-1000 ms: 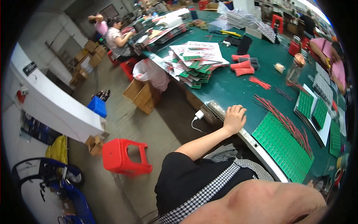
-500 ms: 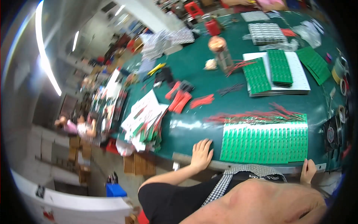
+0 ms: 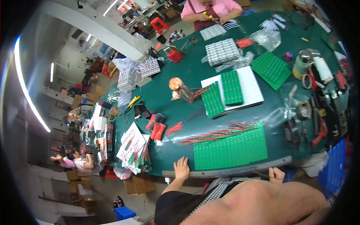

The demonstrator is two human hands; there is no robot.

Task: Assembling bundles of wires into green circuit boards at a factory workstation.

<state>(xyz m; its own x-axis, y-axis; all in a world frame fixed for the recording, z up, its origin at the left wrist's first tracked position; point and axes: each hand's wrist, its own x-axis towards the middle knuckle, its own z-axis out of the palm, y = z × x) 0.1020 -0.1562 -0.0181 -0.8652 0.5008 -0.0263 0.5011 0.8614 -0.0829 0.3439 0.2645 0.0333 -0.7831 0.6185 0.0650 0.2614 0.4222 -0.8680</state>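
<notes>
My left hand [image 3: 182, 168] lies on the table's near edge with its fingers stretched out and nothing in it. Just right of it are green circuit board panels [image 3: 230, 153], set side by side. Red and dark wires [image 3: 221, 134] cross their far edge in a long row. Close to the panels' lower right corner, my right hand [image 3: 276, 175] is curled closed at the metal strip [image 3: 240, 170] on the table edge. Whatever its fingers hold, if anything, is hidden.
Farther back, green boards [image 3: 231, 88] lie on a white stack [image 3: 252, 88] beside a wire-filled jar [image 3: 181, 89]. Wired boards on white sheets [image 3: 133, 146] are piled left. Tape rolls [image 3: 304, 110] and tools crowd the right. Across the table, a person in pink [image 3: 212, 13] works with yellow-handled pliers.
The view has turned and shifted, bringing the person across the table into sight. My right hand has come away from the panel's corner and curled up. My left hand stays on the table edge.
</notes>
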